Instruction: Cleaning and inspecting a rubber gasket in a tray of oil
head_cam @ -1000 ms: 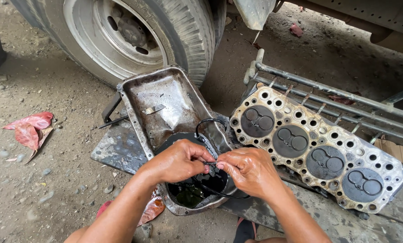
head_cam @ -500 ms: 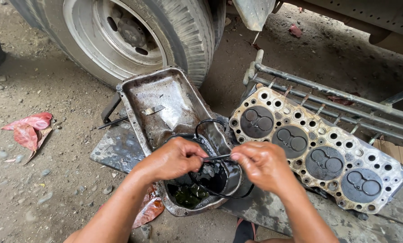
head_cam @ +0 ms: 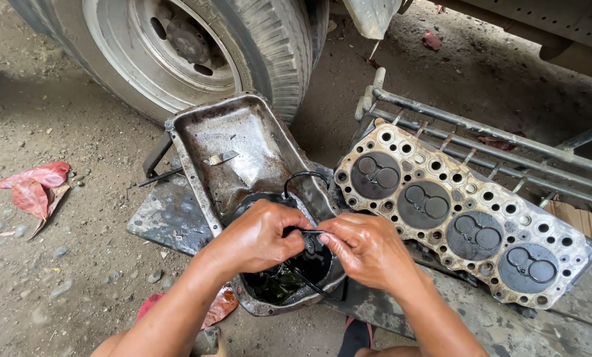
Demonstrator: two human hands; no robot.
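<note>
Both hands meet at the lower centre of the frame, right over the dark, oily end of a dented metal oil pan (head_cam: 243,142). The left hand (head_cam: 259,237) is curled nearly closed, fingers pinching one side of a small black part (head_cam: 308,242) between the two hands. The right hand (head_cam: 365,250) is bunched up too, thumb and fingertips nipping the same part from the other side. A thin black ring (head_cam: 302,177) arcs up from the hands over the pan's rim. Dark oil pools (head_cam: 279,283) in the pan just below the knuckles. To the right of centre lies a cylinder head (head_cam: 465,215), face up, on a metal frame (head_cam: 481,129). A truck wheel (head_cam: 197,49) fills the upper left, red leaves (head_cam: 35,188) at the left edge.
</note>
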